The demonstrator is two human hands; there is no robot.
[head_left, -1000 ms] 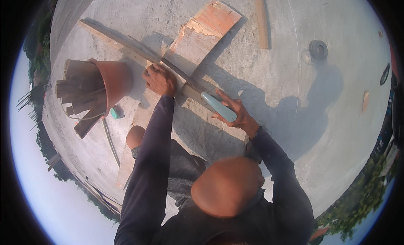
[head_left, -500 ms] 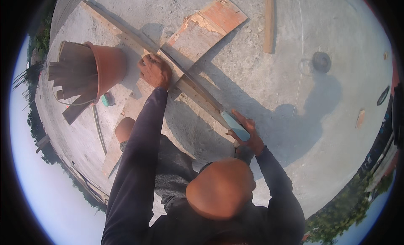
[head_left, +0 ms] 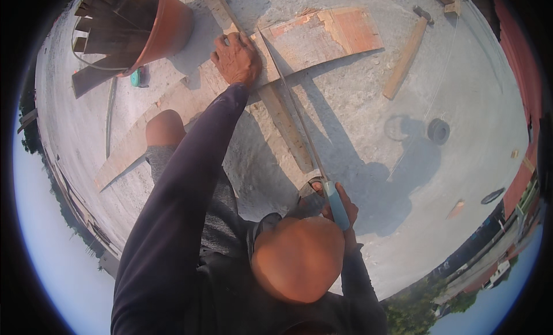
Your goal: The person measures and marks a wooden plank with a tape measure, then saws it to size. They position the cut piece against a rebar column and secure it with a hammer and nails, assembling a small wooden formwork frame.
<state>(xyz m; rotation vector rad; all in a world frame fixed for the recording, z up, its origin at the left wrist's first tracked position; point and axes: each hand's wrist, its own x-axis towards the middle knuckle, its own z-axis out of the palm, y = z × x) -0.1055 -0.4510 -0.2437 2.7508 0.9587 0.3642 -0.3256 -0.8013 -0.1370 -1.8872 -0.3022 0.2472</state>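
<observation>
My right hand (head_left: 347,211) is closed round the light blue handle (head_left: 336,205) of a handsaw. Its long blade (head_left: 296,111) slants away to the far left, the tip lying over a strip of worn plywood (head_left: 299,50). Just left of the blade, my left hand (head_left: 237,59) bears down on that plywood with bent fingers, gripping it by the wooden batten that crosses it. The batten (head_left: 286,127) runs beneath the plywood toward my foot (head_left: 315,185). My fingertips on the left are partly hidden.
An orange bucket (head_left: 175,29) of wood offcuts lies far left, with a green tape measure (head_left: 136,77) beside it. My bare knee (head_left: 165,127) is by the plywood. A wood block (head_left: 406,61) and a black roll (head_left: 438,131) lie on the concrete to the right.
My view has shifted. The saw has swung steeper and been drawn back toward me, its handle now nearer my body. My left hand still presses beside the blade.
</observation>
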